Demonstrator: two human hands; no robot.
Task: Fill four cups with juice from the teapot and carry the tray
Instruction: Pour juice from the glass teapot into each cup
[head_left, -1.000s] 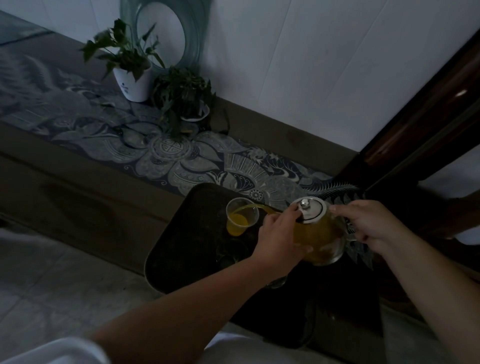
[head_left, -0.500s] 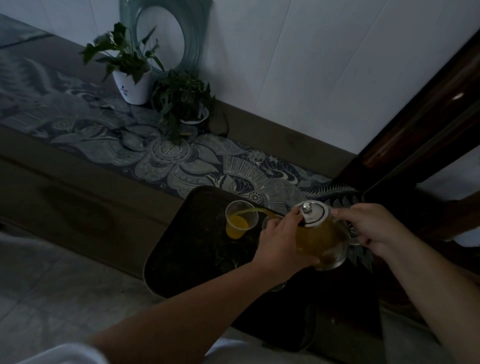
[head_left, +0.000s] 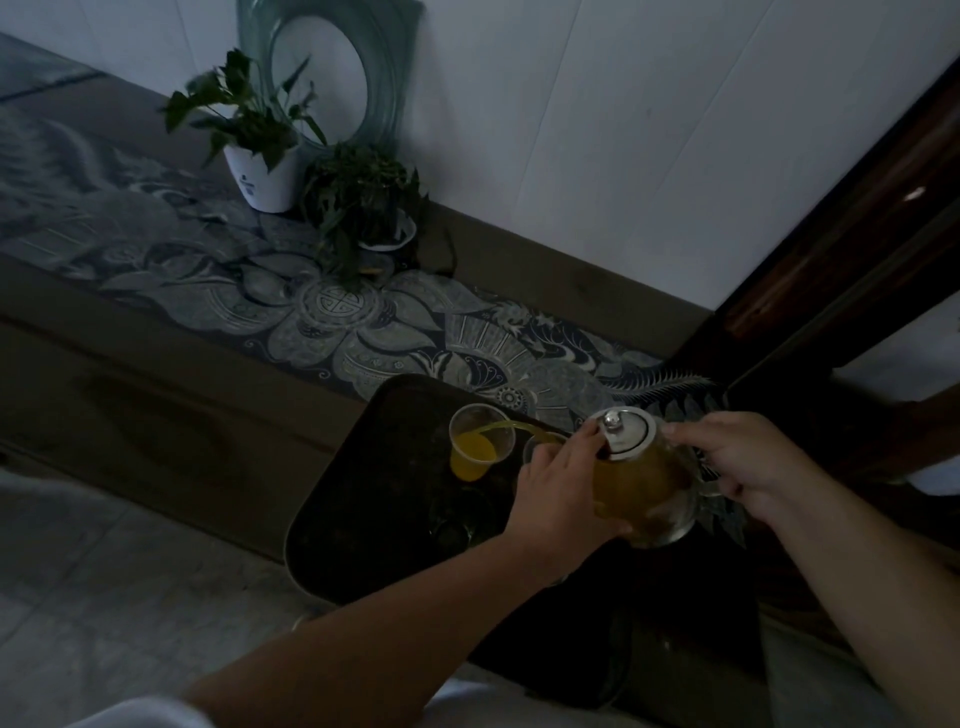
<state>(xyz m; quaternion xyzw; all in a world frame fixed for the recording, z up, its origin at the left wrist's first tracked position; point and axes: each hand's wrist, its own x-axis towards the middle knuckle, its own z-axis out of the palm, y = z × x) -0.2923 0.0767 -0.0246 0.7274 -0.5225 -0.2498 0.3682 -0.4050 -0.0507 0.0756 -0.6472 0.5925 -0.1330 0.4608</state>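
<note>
A glass teapot (head_left: 654, 488) of orange juice is tilted left over a dark tray (head_left: 363, 499). My right hand (head_left: 748, 467) grips its handle. My left hand (head_left: 561, 493) presses against the pot's side, a finger reaching its metal lid (head_left: 626, 432). A stream of juice arcs from the spout into a clear plastic cup (head_left: 479, 441) at the tray's far edge, which is partly filled. A second cup (head_left: 537, 447) shows just behind my left hand, mostly hidden. Another dim empty cup (head_left: 452, 525) stands nearer on the tray.
The tray rests on a low wooden bench with a patterned runner (head_left: 332, 312). Two potted plants (head_left: 260, 156) (head_left: 363, 202) and a round mirror (head_left: 322, 67) stand against the white wall. A dark wooden frame (head_left: 857, 249) rises on the right. Tiled floor lies at the left.
The teapot has sunk slightly and stays tilted. Juice keeps streaming and the level in the far cup has risen. Both hands keep their hold.
</note>
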